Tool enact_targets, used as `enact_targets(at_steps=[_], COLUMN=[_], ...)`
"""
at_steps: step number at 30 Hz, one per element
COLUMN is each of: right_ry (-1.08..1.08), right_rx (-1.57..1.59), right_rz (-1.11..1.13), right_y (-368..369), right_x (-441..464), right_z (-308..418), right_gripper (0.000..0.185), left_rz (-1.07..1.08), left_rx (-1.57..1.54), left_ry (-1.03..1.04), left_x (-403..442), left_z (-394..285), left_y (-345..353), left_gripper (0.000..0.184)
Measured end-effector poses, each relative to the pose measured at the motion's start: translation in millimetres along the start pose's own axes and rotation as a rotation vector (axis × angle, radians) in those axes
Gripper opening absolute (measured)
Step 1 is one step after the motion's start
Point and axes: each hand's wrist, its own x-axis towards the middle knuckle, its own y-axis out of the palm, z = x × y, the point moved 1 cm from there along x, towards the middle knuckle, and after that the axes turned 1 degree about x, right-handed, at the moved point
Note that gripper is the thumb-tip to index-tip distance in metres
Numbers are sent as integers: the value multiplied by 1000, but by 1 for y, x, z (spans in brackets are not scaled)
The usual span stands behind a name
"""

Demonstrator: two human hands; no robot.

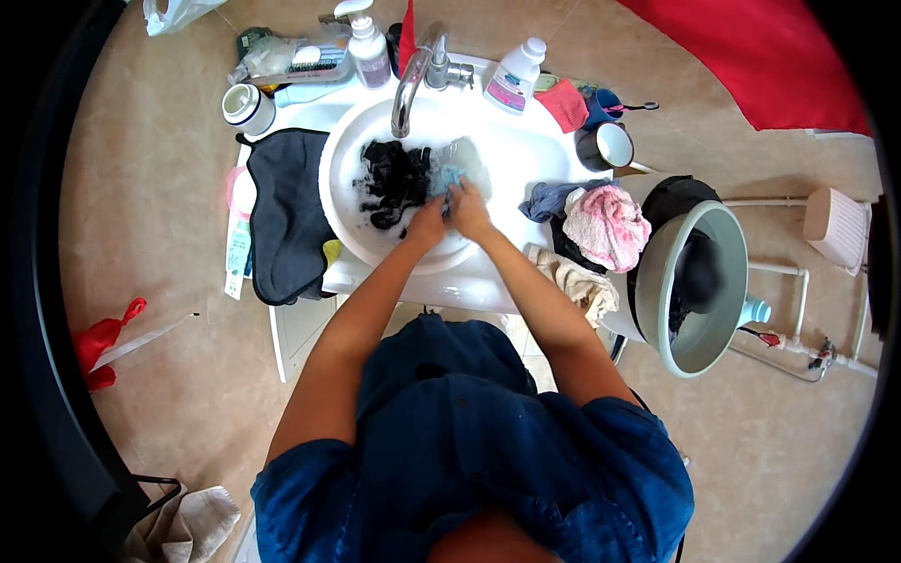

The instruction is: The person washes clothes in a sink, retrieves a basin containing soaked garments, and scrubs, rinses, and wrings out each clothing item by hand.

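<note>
Both hands are low in the white washbasin (pixel 352 230), close together in soapy water. My right hand (pixel 467 208) has its fingers curled on a small light blue cloth (pixel 450 176). Right beside it, my left hand (pixel 428 223) is closed at the lower end of the same cloth; its fingertips are partly hidden. A soaked black cloth (pixel 394 174) lies bunched in the water just to the left. Above the basin the chrome faucet (pixel 405 105) reaches over the rim.
A dark grey cloth (pixel 286 211) drapes over the counter's left side. On the right are a pink and white cloth (pixel 607 225), a beige cloth (pixel 582 286) and a grey-green bucket (pixel 666 310) with dark fabric. A pump bottle (pixel 369 56) and a white bottle (pixel 515 77) stand behind the basin.
</note>
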Motion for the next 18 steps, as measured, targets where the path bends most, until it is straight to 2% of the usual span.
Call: enact_targets(at_steps=[3, 4, 6, 9, 10, 13, 14, 15, 16, 18], right_ry=[227, 324, 518, 1063, 919, 368, 145, 96, 46, 321], right_rx=[289, 543, 1052, 1374, 1612, 2250, 2433, 2483, 2531, 2380], right_rz=[263, 192, 30, 65, 150, 426, 520, 545, 572, 479], right_y=[20, 22, 20, -18, -15, 7, 15, 14, 13, 13], right_x=[-1, -1, -3, 9, 9, 6, 5, 5, 5, 7], right_z=[-5, -2, 8, 29, 28, 6, -1, 0, 2, 12], right_gripper=[44, 42, 41, 44, 42, 37, 35, 34, 33, 31], left_rz=[142, 185, 133, 48, 21, 123, -13, -148, -140, -173], left_rx=[110, 169, -26, -185, -216, -72, 32, 136, 129, 64], left_ry=[-110, -160, -238, -226, -206, -134, -20, 96, 87, 1], left_x=[9, 12, 14, 9, 1, -24, -27, -30, -26, -14], left_z=[10, 10, 0, -64, -92, -163, -164, -165, -160, -149], left_y=[5, 3, -11, -58, -72, -100, -92, -86, -82, -86], left_gripper=[40, 42, 46, 47, 48, 46, 46, 47, 47, 48])
